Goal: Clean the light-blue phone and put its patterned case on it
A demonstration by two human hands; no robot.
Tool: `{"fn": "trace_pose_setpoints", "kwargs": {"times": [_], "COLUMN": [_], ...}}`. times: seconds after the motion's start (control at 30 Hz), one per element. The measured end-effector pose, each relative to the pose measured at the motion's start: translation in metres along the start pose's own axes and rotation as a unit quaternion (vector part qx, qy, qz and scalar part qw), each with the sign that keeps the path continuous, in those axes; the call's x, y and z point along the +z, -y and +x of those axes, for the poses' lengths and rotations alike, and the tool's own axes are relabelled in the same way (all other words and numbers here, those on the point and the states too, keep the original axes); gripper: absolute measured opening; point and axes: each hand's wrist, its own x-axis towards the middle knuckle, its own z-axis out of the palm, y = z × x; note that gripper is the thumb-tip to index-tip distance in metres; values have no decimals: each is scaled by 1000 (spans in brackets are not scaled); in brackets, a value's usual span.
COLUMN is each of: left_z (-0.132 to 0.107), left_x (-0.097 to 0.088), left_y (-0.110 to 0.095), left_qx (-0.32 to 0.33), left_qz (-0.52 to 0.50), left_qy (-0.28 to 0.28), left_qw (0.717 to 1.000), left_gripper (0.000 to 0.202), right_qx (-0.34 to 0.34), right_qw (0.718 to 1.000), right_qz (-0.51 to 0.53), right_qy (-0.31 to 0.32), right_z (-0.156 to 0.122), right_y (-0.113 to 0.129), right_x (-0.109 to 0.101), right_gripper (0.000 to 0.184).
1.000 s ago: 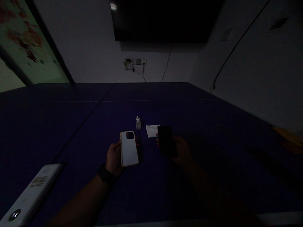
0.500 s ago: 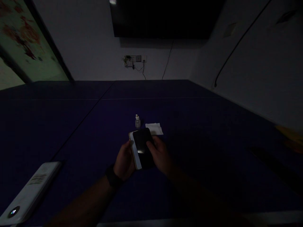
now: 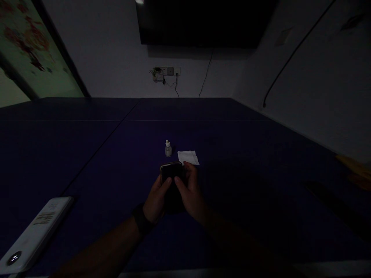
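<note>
GRIP: left hand (image 3: pixel 156 200) and right hand (image 3: pixel 191 196) closed from both sides on a flat black smartphone (image 3: pixel 171 172), held level, top edge showing | AHEAD OF GRIP: small clear white-capped bottle (image 3: pixel 168 148), white paper wipe (image 3: pixel 188 157) | FORM: even two-handed hold

A black band (image 3: pixel 141 220) circles the left wrist just behind the left hand (image 3: pixel 156 200). It is thick and matte with a rounded edge, and looks like a watch strap or fitness band, though the dim light hides any marking on it. The left forearm (image 3: pixel 98 247) is bare from the band down to the near edge of the view. The right hand (image 3: pixel 191 195) is bare too, its slim fingers (image 3: pixel 181 185) showing faintly. The right forearm (image 3: pixel 232 239) sinks into deep shadow towards the near right, so nothing worn there can be made out.
</note>
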Motion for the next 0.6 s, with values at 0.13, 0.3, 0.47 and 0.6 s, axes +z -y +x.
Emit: {"fn": "trace_pose_setpoints", "kwargs": {"times": [0.13,0.3,0.47,0.6], "left_z": [-2,-4,-4,-4], "left_x": [-2,-4,-4,-9], "left_y": [2,6,8,8], "left_qx": [-1,3,22,10], "left_qz": [20,53,113,175], "left_qy": [26,46,66,118], "left_qw": [999,997,991,978], "left_gripper": [55,59,64,74], "right_qx": [37,53,75,97], "right_qw": [997,996,988,967], "right_qz": [63,77,112,183], "right_qy": [21,-3,-76,-146], "right_z": [12,15,13,23], "right_y": [9,18,16,10], "right_x": [-11,-17,-15,-22], "right_gripper": [37,34,33,44]}}
